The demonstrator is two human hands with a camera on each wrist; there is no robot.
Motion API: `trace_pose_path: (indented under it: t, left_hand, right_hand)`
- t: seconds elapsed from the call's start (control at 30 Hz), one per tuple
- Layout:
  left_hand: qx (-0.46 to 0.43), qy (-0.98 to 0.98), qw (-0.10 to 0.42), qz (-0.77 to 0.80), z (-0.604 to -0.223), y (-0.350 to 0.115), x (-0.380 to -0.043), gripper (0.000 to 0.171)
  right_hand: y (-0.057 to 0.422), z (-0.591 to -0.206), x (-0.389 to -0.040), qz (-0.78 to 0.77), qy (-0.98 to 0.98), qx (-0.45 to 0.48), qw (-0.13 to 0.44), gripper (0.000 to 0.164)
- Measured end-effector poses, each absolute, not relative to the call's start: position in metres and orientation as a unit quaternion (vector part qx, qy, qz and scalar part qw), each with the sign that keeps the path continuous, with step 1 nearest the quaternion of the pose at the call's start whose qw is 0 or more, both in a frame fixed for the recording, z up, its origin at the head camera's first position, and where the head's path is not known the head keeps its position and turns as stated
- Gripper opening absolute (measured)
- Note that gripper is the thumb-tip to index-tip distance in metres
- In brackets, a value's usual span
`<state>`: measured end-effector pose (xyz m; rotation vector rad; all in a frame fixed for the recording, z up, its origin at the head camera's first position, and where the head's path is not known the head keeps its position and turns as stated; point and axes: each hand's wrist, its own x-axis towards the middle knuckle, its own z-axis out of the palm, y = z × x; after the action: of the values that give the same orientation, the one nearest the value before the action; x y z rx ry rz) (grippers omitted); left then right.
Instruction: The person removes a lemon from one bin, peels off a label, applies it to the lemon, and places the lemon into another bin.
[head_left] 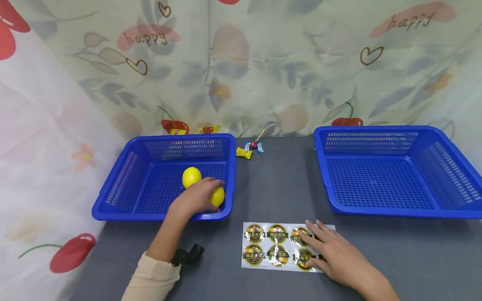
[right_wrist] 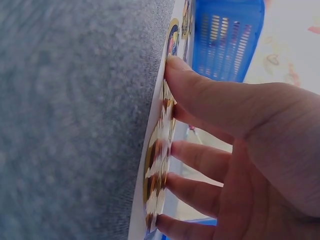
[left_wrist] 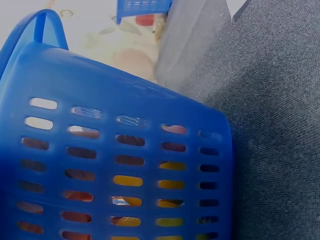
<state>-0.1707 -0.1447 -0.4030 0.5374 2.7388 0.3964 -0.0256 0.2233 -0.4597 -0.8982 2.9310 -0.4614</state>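
Note:
In the head view, my left hand [head_left: 196,195] reaches over the near rim of the left blue basket [head_left: 165,216]. Its fingers and thumb curl round a smooth, round yellow fruit [head_left: 217,196] in the basket's near right corner. A second yellow fruit [head_left: 192,176] lies just behind that hand. From the left wrist, the slotted basket wall [left_wrist: 115,150] hides most of the hand, and yellow shows through the slots. My right hand [head_left: 337,253] rests with spread, fairly straight fingers on the right end of a sheet of round stickers [head_left: 265,246]; its fingertips [right_wrist: 172,62] touch the sheet.
Another blue basket [head_left: 388,211], with nothing in it, stands at the right. Small wrapped candies [head_left: 244,153] and a lollipop [head_left: 254,145] lie at the back between the baskets. More candy packets [head_left: 208,130] show behind the left basket. Printed cloth [head_left: 263,83] hangs round the grey table.

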Motion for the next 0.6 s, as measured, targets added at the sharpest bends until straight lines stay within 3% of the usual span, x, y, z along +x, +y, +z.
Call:
trace_pose_path:
  t: [0.23, 0.6]
  left_hand:
    - [0.196, 0.959, 0.131, 0.155, -0.398, -0.150, -0.171, 0.071]
    - [0.190, 0.949, 0.001, 0.251, -0.382, -0.166, -0.157, 0.074]
  right_hand:
    - [0.224, -0.460, -0.026, -0.168, 0.942, -0.289, 0.025, 0.063]
    - [0.224, -0.461, -0.026, -0.176, 0.941, -0.287, 0.027, 0.063]
